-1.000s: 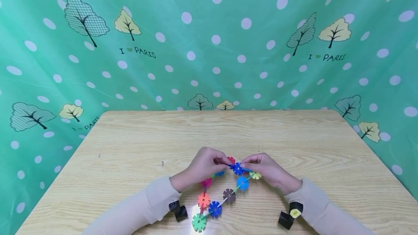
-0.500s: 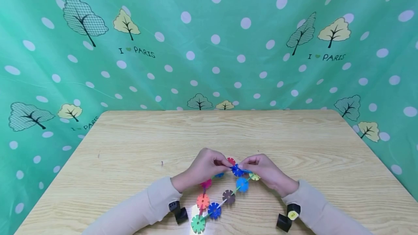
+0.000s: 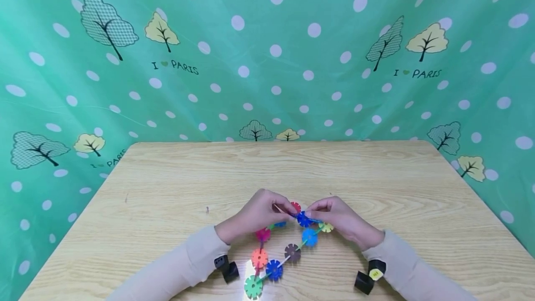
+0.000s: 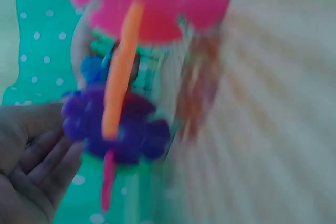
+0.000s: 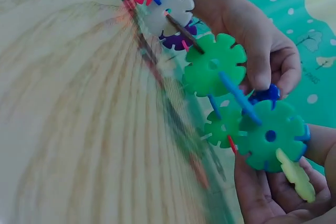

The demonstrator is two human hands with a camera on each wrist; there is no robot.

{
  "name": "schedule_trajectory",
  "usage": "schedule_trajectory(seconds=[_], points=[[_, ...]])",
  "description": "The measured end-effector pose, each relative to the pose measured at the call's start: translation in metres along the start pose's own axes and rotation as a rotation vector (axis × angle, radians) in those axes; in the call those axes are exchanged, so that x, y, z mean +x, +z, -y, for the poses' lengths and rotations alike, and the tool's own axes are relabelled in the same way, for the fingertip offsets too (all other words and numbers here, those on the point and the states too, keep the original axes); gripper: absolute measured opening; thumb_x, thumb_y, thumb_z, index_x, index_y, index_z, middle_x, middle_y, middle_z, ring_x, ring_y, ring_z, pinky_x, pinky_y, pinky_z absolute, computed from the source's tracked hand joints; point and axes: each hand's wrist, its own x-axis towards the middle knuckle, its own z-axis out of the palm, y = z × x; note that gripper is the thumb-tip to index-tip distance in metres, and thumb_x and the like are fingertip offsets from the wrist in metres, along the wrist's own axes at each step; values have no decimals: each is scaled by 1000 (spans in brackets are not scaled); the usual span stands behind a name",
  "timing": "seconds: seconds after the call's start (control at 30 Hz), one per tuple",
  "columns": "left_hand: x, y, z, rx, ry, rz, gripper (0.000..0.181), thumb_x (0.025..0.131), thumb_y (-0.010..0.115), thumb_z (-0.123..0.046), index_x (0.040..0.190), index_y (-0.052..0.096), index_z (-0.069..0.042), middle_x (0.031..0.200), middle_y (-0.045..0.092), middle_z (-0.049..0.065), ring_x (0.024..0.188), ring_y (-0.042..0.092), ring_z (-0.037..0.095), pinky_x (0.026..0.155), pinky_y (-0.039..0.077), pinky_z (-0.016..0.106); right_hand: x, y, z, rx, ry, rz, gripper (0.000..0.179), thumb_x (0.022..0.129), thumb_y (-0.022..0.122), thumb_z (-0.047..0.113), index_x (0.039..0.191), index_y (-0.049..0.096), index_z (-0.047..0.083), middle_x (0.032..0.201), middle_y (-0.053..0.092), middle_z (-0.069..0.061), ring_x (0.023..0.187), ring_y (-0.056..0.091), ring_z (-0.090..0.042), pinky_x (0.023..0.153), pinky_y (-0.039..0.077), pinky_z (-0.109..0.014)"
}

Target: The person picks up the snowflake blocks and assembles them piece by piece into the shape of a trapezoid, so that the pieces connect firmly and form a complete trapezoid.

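Observation:
Slotted plastic discs, pushed into one another edge to slot, form a loop-shaped chain in front of the person. My left hand (image 3: 264, 213) pinches a dark blue disc at the chain's far end; the right wrist view shows this blue disc (image 5: 266, 94) under the thumb. My right hand (image 3: 343, 219) grips the chain beside another blue disc (image 3: 304, 219); its fingers lie behind a green disc (image 5: 273, 135). The chain continues through a yellow disc (image 3: 326, 227), a brown disc (image 3: 292, 253), an orange disc (image 3: 260, 258) and a magenta disc (image 3: 263, 234). The fingers hide the exact joint.
The wooden table (image 3: 267, 166) stretches away beyond the hands. A green dotted cloth (image 3: 276, 68) hangs behind it and along both sides. Nearest the front edge lies a light green disc (image 3: 253, 287). Black wrist cameras (image 3: 227, 269) are strapped to both sleeves.
Both hands stay almost in place, with the blue disc between them lowered slightly. A thin edge now shows inside the left hand's grip. The chain has shifted only a little.

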Motion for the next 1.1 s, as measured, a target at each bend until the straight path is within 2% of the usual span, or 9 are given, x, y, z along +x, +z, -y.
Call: schedule_trajectory(seconds=[0.17,0.33,0.5,0.7,0.8,0.9,1.0,1.1], points=[[6,-17,5,8,-37,47,18,83,73,-16,97,73,-5,93,72,3,81,66,7,73,54,21,-2,-4,-2,-8,10,42,29,88,66,17,100,65,-10,84,69,2,81,60,-12,77,48,-25],[19,-30,23,-47,-156,96,19,85,70,-14,101,71,-4,93,72,4,83,66,13,74,55,26,-3,-8,-5,-17,-9,71,29,89,63,13,103,62,-12,89,69,1,84,61,-11,78,49,-24],[30,-27,36,-152,-284,178,22,87,67,-12,107,68,-3,95,71,6,84,66,17,73,56,29,-2,-7,-5,-31,4,82,27,89,64,13,104,63,-10,92,69,-4,82,63,-12,77,51,-24],[42,-14,37,-263,-373,241,21,88,66,-13,107,67,-3,91,72,7,81,68,16,72,57,30,-1,-6,-4,-47,5,71,26,89,64,15,101,65,-8,90,70,-4,81,63,-13,76,51,-24],[44,-9,38,-305,-431,236,20,86,68,-11,105,68,-4,89,72,7,78,67,14,69,57,29,0,-5,-5,-55,3,73,25,89,64,16,100,66,-7,88,70,-3,80,63,-13,76,51,-24],[43,-6,40,-362,-486,201,19,83,70,-7,102,69,-3,87,72,8,71,65,12,65,56,26,1,-5,-5,-57,7,81,25,89,64,17,99,66,-6,86,70,-2,79,63,-13,75,52,-24],[40,-5,41,-397,-510,167,18,82,70,-5,99,69,-1,86,72,10,66,63,12,62,55,25,2,-5,-5,-71,13,91,25,90,63,19,98,66,-5,84,68,-1,78,61,-12,73,51,-24],[39,-4,41,-414,-509,153,18,81,70,-4,99,70,0,86,72,11,64,64,12,63,56,26,3,-4,-5,-95,8,105,26,91,62,21,97,65,-4,83,66,0,75,57,-11,70,49,-22]])
